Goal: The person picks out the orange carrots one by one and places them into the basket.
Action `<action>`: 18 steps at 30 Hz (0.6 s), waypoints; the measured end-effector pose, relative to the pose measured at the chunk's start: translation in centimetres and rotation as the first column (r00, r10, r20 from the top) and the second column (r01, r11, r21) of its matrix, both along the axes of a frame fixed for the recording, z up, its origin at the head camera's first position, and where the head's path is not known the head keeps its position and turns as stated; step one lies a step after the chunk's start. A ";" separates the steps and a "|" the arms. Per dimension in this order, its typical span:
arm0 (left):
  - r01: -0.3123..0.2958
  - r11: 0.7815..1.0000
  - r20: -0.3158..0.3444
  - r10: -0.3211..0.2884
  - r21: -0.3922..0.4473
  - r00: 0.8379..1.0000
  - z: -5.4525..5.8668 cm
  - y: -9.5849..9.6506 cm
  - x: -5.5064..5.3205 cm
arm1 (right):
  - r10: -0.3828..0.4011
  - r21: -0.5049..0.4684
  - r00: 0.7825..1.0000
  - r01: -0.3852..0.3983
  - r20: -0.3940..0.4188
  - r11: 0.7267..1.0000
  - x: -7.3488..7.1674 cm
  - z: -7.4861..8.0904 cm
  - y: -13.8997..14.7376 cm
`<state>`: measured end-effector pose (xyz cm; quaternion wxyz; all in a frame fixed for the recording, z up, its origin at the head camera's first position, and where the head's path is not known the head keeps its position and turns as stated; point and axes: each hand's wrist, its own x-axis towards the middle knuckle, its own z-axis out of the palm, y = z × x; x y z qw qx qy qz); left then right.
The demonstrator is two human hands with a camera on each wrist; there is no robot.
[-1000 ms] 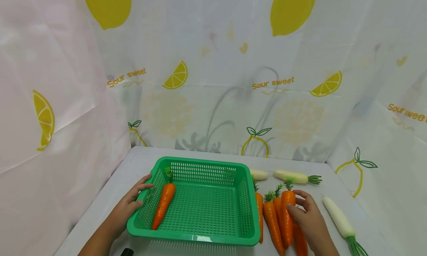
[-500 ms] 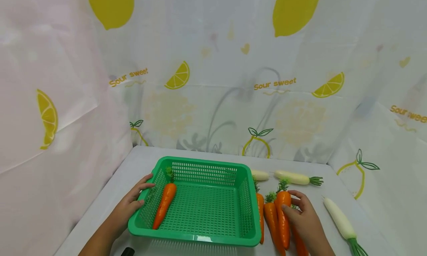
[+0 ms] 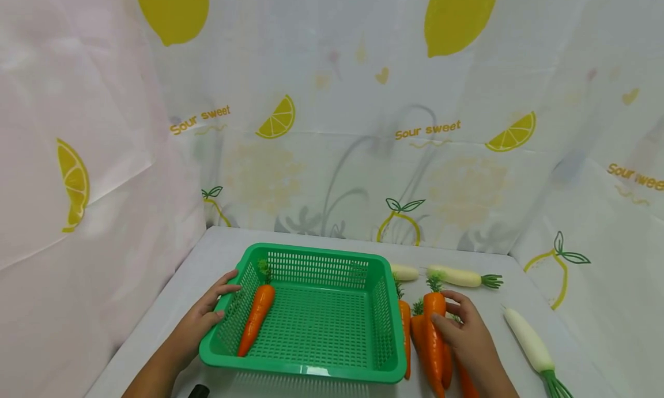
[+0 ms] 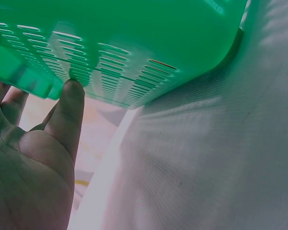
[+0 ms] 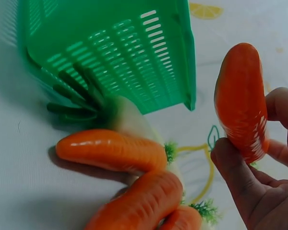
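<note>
My left hand [image 3: 199,317] grips the left rim of a green plastic basket [image 3: 321,251], fingers over the edge. In the left wrist view its thumb [image 4: 69,112] touches the slotted outer wall. One carrot [image 3: 256,320] with a green top lies inside, along the basket's left side. Right of the basket, my right hand [image 3: 469,331] pinches another carrot [image 3: 433,334] between thumb and fingers. The right wrist view has this held carrot [image 5: 240,96] raised clear of the others, tip toward the camera. Below it lie several more carrots [image 5: 113,151], partly overlapping.
White radishes lie behind and right of the carrots: one at the back [image 3: 461,277], one partly hidden behind the basket [image 3: 404,272], one at the far right [image 3: 529,337]. A small black object [image 3: 199,391] sits at the front edge. Lemon-printed cloth walls surround the white table.
My right hand has moved slightly left with the carrot, toward the basket, over the other carrots. My left hand and the basket stay in place.
</note>
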<state>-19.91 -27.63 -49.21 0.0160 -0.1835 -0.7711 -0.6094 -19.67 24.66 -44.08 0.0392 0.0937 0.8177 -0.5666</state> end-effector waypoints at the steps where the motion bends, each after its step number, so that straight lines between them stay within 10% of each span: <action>1: 0.000 1.000 0.002 0.000 0.000 1.000 0.0 0.0 0.0 | 0.003 -0.002 1.000 -0.003 -0.001 1.000 0.0 0.0 -0.1; 18: -0.014 1.000 0.018 0.014 -0.004 1.000 0.1 0.1 0.1 | 0.069 0.086 0.995 -0.063 -0.068 0.994 0.4 1.6 -2.4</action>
